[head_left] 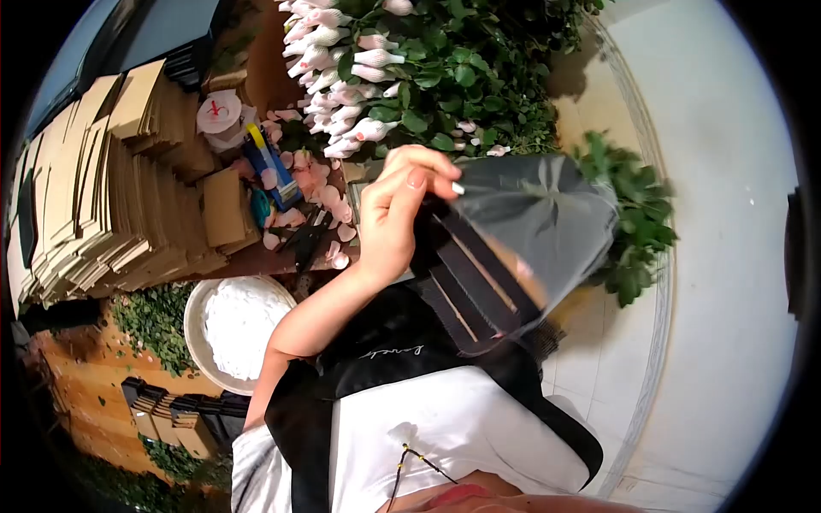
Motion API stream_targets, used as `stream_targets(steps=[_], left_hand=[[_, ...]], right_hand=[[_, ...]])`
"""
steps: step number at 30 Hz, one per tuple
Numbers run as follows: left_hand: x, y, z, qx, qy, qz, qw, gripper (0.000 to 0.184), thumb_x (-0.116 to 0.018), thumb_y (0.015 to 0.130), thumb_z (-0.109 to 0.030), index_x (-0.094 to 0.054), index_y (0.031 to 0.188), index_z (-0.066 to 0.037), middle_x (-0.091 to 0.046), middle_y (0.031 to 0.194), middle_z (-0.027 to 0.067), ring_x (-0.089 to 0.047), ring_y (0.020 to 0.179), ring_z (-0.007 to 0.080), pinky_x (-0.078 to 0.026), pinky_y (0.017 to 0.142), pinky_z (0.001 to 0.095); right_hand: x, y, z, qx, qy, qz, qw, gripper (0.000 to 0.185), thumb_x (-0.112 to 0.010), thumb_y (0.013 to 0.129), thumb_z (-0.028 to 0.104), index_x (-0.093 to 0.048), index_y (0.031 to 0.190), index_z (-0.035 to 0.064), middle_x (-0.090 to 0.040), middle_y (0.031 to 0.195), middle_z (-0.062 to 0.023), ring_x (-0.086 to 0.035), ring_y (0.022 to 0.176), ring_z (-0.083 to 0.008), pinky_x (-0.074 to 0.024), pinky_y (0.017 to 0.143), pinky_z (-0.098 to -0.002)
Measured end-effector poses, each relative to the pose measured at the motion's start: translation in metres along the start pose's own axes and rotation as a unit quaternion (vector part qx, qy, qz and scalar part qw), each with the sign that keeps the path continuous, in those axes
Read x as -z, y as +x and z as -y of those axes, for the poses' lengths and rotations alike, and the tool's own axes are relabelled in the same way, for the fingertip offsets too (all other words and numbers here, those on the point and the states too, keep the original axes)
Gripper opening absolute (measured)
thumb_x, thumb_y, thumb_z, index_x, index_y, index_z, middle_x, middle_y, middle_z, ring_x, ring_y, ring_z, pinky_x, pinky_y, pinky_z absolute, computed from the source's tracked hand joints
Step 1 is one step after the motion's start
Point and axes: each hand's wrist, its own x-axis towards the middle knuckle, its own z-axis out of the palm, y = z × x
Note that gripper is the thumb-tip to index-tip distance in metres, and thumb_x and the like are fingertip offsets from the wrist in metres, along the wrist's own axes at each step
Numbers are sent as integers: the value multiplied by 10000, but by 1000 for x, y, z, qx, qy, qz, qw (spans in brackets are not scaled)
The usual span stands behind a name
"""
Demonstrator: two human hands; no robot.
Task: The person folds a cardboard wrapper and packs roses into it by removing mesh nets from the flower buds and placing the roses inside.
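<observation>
L hand [392, 214]: fingers curled, thumb + fingertips pinching edge of clear plastic sleeve [569, 218], which fans out to hand's R. Dark strips w/ tan edges [472, 282] below-R of hand; can't tell if inside sleeve. R hand out of view, state can't tell. Beyond L hand: white-netted buds [325, 38] + leaves [492, 77]. To its L: pink petals [315, 184], cardboard stacks [128, 201]. Nearer body, L: white tub [193, 329].

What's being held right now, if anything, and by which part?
The left hand seems to pinch a clear plastic sheet by its upper-left edge in view.
</observation>
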Motion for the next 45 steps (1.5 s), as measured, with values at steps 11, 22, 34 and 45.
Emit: stream_targets(steps=[11,22,34,45], left_hand=[[-25,-109,88,254,14,161,954,1007,-773,833,-440,-192,1580,-96,-208,1632,131,-203,1499,256,-196,1199,400],[35,-289,8,173,411,-162,880,571,-636,911,-249,-462,1403,-15,-606,1278,130,-579,1132,234,-476,955,348],[-100,-491,-127,60,339,-474,810,1538,-854,632,-627,274,1518,-73,125,1620,251,-3,1516,344,-126,1204,412],[-122,-692,-108,-126,61,-809,571,1199,-746,824,-414,138,1556,-65,-125,1591,206,-199,1465,311,-212,1172,412]], right_hand=[[15,46,13,-62,-131,149,978,243,-599,983,209,-622,1160,45,-653,992,-42,-626,846,-160,-551,698,-298],[3,34,-55,-160,-243,347,891,249,-596,985,208,-621,1169,42,-652,994,-43,-625,846,-161,-552,700,-299],[-46,-221,-320,-274,-487,653,511,255,-593,987,207,-620,1179,40,-651,995,-44,-625,846,-161,-552,702,-301],[87,-471,-581,-171,-544,818,73,261,-590,990,206,-619,1187,37,-650,996,-45,-624,847,-162,-552,704,-302]])
